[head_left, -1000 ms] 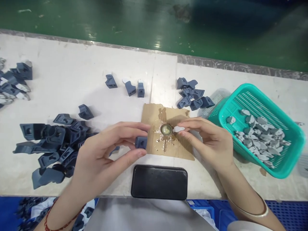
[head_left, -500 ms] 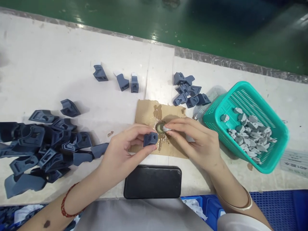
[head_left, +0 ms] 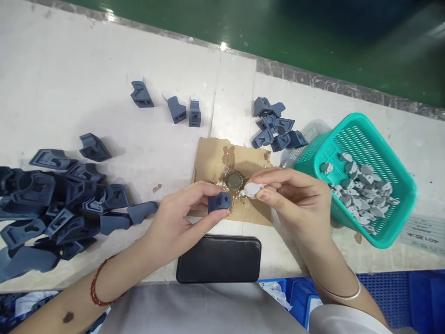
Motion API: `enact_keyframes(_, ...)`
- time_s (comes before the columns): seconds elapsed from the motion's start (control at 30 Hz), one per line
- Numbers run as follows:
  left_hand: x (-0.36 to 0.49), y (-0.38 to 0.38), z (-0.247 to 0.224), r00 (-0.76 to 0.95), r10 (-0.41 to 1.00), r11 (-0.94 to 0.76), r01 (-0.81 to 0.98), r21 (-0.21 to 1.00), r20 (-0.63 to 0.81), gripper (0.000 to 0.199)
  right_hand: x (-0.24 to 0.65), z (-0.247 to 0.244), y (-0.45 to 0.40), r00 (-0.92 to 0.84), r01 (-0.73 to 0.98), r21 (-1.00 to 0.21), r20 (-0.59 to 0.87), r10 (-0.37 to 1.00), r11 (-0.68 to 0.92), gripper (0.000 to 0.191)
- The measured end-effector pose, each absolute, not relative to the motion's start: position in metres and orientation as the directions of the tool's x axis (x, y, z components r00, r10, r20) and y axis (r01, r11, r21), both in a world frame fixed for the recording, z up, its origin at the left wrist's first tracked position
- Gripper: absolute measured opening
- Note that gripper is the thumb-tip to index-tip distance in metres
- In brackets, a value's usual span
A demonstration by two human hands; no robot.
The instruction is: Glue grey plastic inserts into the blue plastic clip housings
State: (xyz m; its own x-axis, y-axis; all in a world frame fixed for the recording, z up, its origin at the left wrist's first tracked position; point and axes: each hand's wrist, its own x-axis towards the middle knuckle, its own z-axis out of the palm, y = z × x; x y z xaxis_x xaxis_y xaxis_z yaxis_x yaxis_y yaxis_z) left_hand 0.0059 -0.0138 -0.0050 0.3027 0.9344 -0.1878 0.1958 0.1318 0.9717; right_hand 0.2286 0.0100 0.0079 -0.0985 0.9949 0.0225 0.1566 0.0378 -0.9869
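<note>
Smooth white tabletop [head_left: 104,46]; toward front edge, left fingers [head_left: 204,188] pinch hollowed matte slate-blue block [head_left: 219,201]; right fingers [head_left: 281,175], flat light-grey tabbed piece [head_left: 251,189].

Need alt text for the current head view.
A left hand holds a dark blue block and the right hand pinches a small white piece over brown cardboard. Below them lies a black phone; more blocks are piled left, and a green basket of grey pieces stands right.
</note>
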Motion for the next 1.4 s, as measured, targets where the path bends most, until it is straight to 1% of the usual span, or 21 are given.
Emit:
enact_keyframes(0.07,0.006,-0.014,-0.005,0.305,0.933,0.126,0.217,0.968,-0.19,0.019,0.224,0.011,0.009,-0.127,0.138,-0.99,0.018,0.992,0.035,0.009)
enact_keyframes(0.23,0.005,-0.015,-0.006,0.329,0.933,0.063,0.248,0.967,-0.145,0.018,0.217,0.014,0.008,-0.194,0.105,-0.994,-0.008,0.981,0.013,0.013)
enact_keyframes(0.43,0.005,-0.015,-0.007,0.345,0.928,0.059,0.243,0.968,-0.144,0.015,0.219,0.013,0.005,-0.222,0.182,-0.983,-0.014,0.975,0.027,0.013)
enact_keyframes(0.57,0.005,-0.015,-0.009,0.357,0.928,0.006,0.26,0.966,-0.102,0.016,0.221,0.017,0.005,-0.271,0.256,-0.96,0.043,0.962,0.115,0.018)
enact_keyframes(0.67,0.006,-0.016,-0.011,0.372,0.928,-0.083,0.282,0.956,-0.029,0.016,0.223,0.021,0.005,-0.305,0.326,-0.928,0.079,0.949,0.182,0.018)
enact_keyframes(0.8,0.007,-0.017,-0.013,0.389,0.92,-0.181,0.304,0.935,0.052,0.015,0.225,0.023,0.005,-0.345,0.353,-0.91,0.09,0.934,0.219,0.019)
enact_keyframes(1.0,0.007,-0.017,-0.013,0.405,0.909,-0.25,0.332,0.91,0.101,0.013,0.221,0.025,0.005,-0.397,0.401,-0.874,0.105,0.912,0.275,0.016)
enact_keyframes(1.13,0.007,-0.016,-0.013,0.403,0.907,-0.263,0.32,0.91,0.121,0.014,0.218,0.027,0.004,-0.392,0.405,-0.876,0.093,0.915,0.263,0.015)
enact_keyframes(1.27,0.006,-0.013,-0.01,0.438,0.887,-0.296,0.301,0.907,0.145,0.009,0.219,0.027,0.002,-0.382,0.358,-0.904,0.087,0.92,0.234,0.011)
enact_keyframes(1.4,0.005,-0.013,-0.006,0.47,0.869,-0.332,0.319,0.887,0.156,0.007,0.225,0.029,0.001,-0.407,0.361,-0.915,0.019,0.913,0.18,0.01)
